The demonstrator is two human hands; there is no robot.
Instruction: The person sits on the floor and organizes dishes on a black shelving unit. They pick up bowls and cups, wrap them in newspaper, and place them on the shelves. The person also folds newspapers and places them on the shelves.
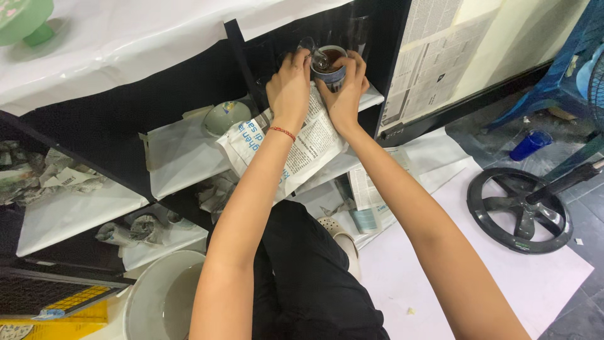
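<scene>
Both my hands reach into a compartment of a black shelf unit (189,82). My right hand (348,88) is wrapped around a small blue-and-white cup (331,66) that stands on the white-lined shelf. My left hand (289,85) touches the cup's rim and grips a clear glass item (313,51) that tilts into it. A sheet of newspaper (302,148) hangs over the shelf edge under my wrists. A pale green bowl (224,117) sits on the shelf just left of my left hand.
Crumpled newspaper wads (50,176) fill the lower left shelves. A white bucket (165,296) stands at the bottom left. A black round fan base (519,211), a blue cup (530,145) and a blue plastic chair (560,75) are on the floor at right. White paper (503,283) covers the floor.
</scene>
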